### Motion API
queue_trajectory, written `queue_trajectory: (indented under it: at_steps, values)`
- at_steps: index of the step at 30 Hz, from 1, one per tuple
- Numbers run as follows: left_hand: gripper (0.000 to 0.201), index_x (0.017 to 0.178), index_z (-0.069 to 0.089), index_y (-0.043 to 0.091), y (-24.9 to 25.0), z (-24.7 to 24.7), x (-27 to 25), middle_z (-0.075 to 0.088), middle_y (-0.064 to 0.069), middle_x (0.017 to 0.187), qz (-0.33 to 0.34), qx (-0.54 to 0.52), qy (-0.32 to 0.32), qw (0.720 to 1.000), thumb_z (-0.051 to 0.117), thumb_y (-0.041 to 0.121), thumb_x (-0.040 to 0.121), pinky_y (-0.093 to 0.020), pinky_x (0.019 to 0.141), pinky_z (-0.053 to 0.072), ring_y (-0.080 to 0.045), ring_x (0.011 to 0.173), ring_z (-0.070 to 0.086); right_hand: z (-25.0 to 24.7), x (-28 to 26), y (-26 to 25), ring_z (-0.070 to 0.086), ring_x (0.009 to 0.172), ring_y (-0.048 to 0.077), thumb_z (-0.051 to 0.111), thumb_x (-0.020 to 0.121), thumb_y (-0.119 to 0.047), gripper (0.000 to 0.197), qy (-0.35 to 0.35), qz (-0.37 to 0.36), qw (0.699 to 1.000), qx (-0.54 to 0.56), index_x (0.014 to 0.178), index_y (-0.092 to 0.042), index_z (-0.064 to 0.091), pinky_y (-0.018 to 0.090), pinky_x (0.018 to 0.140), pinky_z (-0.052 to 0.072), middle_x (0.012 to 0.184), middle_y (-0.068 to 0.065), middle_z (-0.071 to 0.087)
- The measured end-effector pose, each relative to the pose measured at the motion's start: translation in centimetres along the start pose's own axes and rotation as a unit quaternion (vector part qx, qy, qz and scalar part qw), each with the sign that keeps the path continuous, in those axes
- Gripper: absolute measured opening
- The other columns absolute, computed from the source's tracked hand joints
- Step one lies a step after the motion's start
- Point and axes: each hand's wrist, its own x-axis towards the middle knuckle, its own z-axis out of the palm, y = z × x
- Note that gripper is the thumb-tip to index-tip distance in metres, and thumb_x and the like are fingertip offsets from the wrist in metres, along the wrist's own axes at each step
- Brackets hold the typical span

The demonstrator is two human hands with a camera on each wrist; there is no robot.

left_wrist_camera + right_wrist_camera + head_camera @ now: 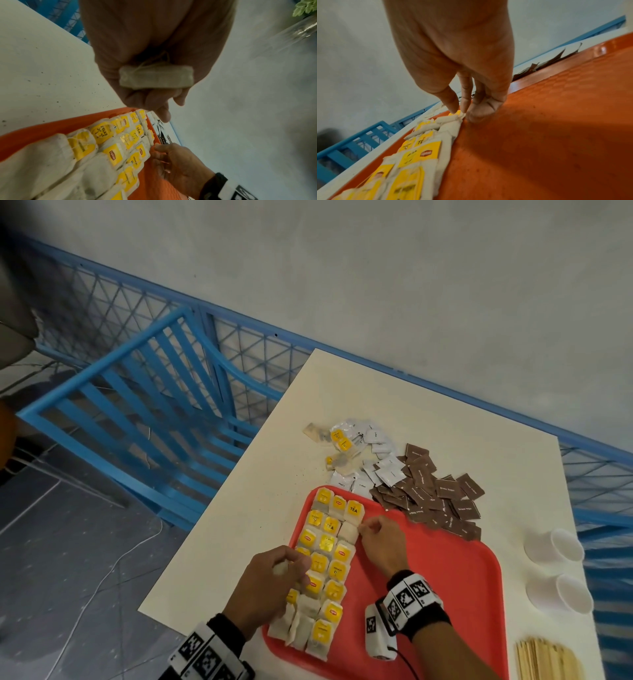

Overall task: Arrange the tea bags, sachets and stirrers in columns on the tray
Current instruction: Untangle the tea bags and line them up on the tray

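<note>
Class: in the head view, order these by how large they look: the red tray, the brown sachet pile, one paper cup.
1. Red tray
2. Brown sachet pile
3. Paper cup, though the wide-angle lens distorts sizes near the frame's edge.

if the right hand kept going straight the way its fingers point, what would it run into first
Most likely the tea bag it is already pinching at the right edge of the columns on the red tray. The right hand points toward the tray's far left, so past that come the neighbouring tea bags. Depth is unclear.
</note>
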Motion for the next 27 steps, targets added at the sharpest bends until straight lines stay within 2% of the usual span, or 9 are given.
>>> queue_trajectory:
  at_steps: [6, 9, 13, 16, 17, 19, 21, 23, 27]
  values:
    - [0.042, 0.097, 0.07, 0.007, 0.6, 0.2, 0.2, 0.07, -0.012, 0.082, -0.042, -0.082, 0.016, 0.996, 0.049, 0.043, 0.1, -0.027, 0.046, 0.042, -0.015, 0.047, 0.049, 0.6, -0.8, -0.4, 0.062, 0.088, 0.018, 0.061, 0.091, -0.016, 0.001, 0.01, 0.025, 0.999, 0.047, 0.092, -0.016, 0.062, 0.031, 0.078, 0.048, 0.089, -0.004, 0.065]
    - [0.052, 0.105, 0.066, 0.001, 1.5, 0.2, 0.3, 0.068, -0.014, 0.084, -0.096, -0.18, 0.0, 0.979, 0.043, 0.048, 0.1, -0.028, 0.046, 0.046, -0.017, 0.053, 0.055, -0.8, -1.9, -0.7, 0.061, 0.086, 0.019, 0.06, 0.093, -0.017, 0.002, 0.021, 0.016, 0.999, 0.041, 0.091, -0.017, 0.06, 0.029, 0.071, 0.044, 0.086, -0.003, 0.064]
    - [0.051, 0.111, 0.061, -0.002, 2.5, 0.6, 0.8, 0.067, -0.017, 0.085, -0.133, -0.351, -0.052, 0.925, 0.047, 0.045, 0.098, -0.032, 0.052, 0.056, -0.025, 0.067, 0.068, -4.0, -5.9, -2.9, 0.055, 0.065, 0.001, 0.066, 0.091, -0.017, 0.009, -0.022, -0.12, 0.992, 0.044, 0.083, -0.021, 0.066, 0.013, 0.058, 0.039, 0.07, -0.01, 0.062]
    - [0.039, 0.108, 0.062, -0.001, 3.5, 1.7, 0.8, 0.069, -0.018, 0.086, -0.141, -0.393, -0.072, 0.906, 0.05, 0.034, 0.099, -0.035, 0.062, 0.062, -0.028, 0.074, 0.073, -6.6, -10.0, -5.7, 0.049, 0.055, 0.002, 0.073, 0.086, -0.017, 0.008, -0.07, -0.221, 0.97, 0.081, 0.082, -0.023, 0.069, 0.012, 0.053, 0.037, 0.063, -0.008, 0.06]
    - [0.036, 0.107, 0.062, -0.001, 3.9, 2.1, 0.7, 0.068, -0.017, 0.085, -0.142, -0.401, -0.079, 0.902, 0.051, 0.031, 0.098, -0.035, 0.061, 0.062, -0.027, 0.072, 0.072, -7.2, -11.3, -6.6, 0.048, 0.053, 0.002, 0.076, 0.083, -0.025, 0.007, -0.101, -0.23, 0.964, 0.088, 0.082, -0.025, 0.069, 0.015, 0.052, 0.037, 0.063, -0.007, 0.061]
    - [0.032, 0.108, 0.063, 0.0, 4.3, 2.9, 0.5, 0.067, -0.013, 0.08, -0.141, -0.402, -0.067, 0.902, 0.051, 0.029, 0.099, -0.032, 0.057, 0.059, -0.024, 0.065, 0.069, -7.6, -13.3, -7.5, 0.049, 0.053, 0.003, 0.075, 0.07, -0.054, 0.03, -0.146, -0.23, 0.96, 0.066, 0.081, -0.028, 0.067, 0.016, 0.052, 0.037, 0.069, -0.009, 0.062]
    - [0.03, 0.111, 0.063, 0.002, 4.5, 3.6, 0.5, 0.065, -0.01, 0.076, -0.143, -0.398, -0.05, 0.905, 0.051, 0.027, 0.1, -0.033, 0.059, 0.056, -0.023, 0.062, 0.066, -6.8, -14.3, -7.2, 0.048, 0.061, 0.001, 0.067, 0.067, -0.07, 0.046, -0.136, -0.263, 0.955, -0.03, 0.087, -0.029, 0.064, 0.015, 0.058, 0.037, 0.078, -0.013, 0.059]
    - [0.026, 0.11, 0.06, 0.002, 4.6, 4.1, 0.5, 0.062, -0.009, 0.071, -0.149, -0.424, -0.043, 0.892, 0.051, 0.024, 0.099, -0.034, 0.057, 0.055, -0.023, 0.061, 0.066, -6.3, -14.5, -6.7, 0.046, 0.065, -0.001, 0.062, 0.077, -0.063, 0.035, -0.106, -0.292, 0.948, -0.074, 0.09, -0.03, 0.063, 0.017, 0.062, 0.037, 0.08, -0.016, 0.056]
    - [0.024, 0.109, 0.057, 0.003, 4.1, 4.3, 0.9, 0.06, -0.014, 0.081, -0.167, -0.473, -0.023, 0.865, 0.047, 0.022, 0.101, -0.033, 0.056, 0.056, -0.023, 0.07, 0.061, -7.8, -14.0, -6.6, 0.042, 0.055, 0.004, 0.072, 0.088, -0.029, 0.017, -0.079, -0.218, 0.968, 0.095, 0.076, -0.017, 0.07, 0.017, 0.052, 0.031, 0.058, -0.005, 0.051]
